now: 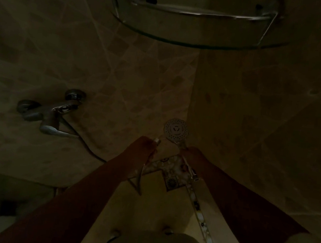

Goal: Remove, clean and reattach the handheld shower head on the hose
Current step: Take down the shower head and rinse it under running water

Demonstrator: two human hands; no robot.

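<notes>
Dimly lit, so easy to cross-thread or miss the coupling when bringing hose end and handle together; wet chrome could also slip and drop toward the floor drain (171,183) below. Shower head (176,129) up in the tiled corner, right of the wall mixer tap (51,112) and well below the glass corner shelf (196,28), face turned to the camera. Right hand (191,155) closed around its handle, directly beneath the head. Left hand (146,146) just beside, gripping the hose (141,176) near its shiny end fitting, apparently detached from the head.
</notes>
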